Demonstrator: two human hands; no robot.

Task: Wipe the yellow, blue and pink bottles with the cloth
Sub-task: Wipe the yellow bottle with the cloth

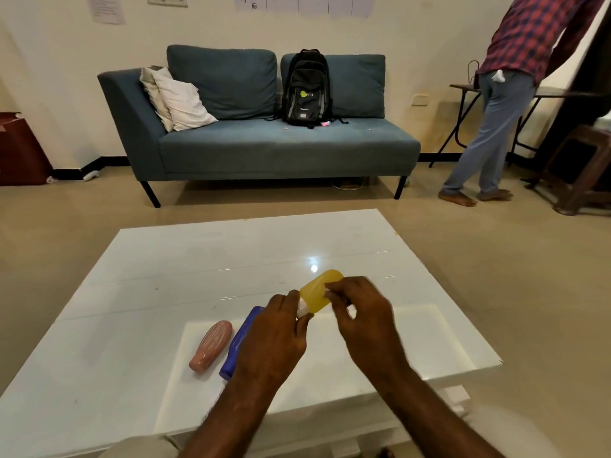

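I hold the yellow bottle point(319, 290) above the white table point(172, 266), base pointing away from me. My left hand point(276, 335) grips it near its white cap end. My right hand point(358, 312) pinches a small white cloth point(329, 294) against the bottle's side; most of the cloth is hidden by the fingers. The blue bottle point(241, 338) lies on the table, partly behind my left hand. The pink bottle point(211, 345) lies just left of the blue one, cap toward me.
A blue sofa point(264, 143) with a black backpack point(307, 89) and pillows stands beyond the table. A person point(506, 94) stands at the far right beside a folding table point(463, 90) and a wooden stool point(585, 170).
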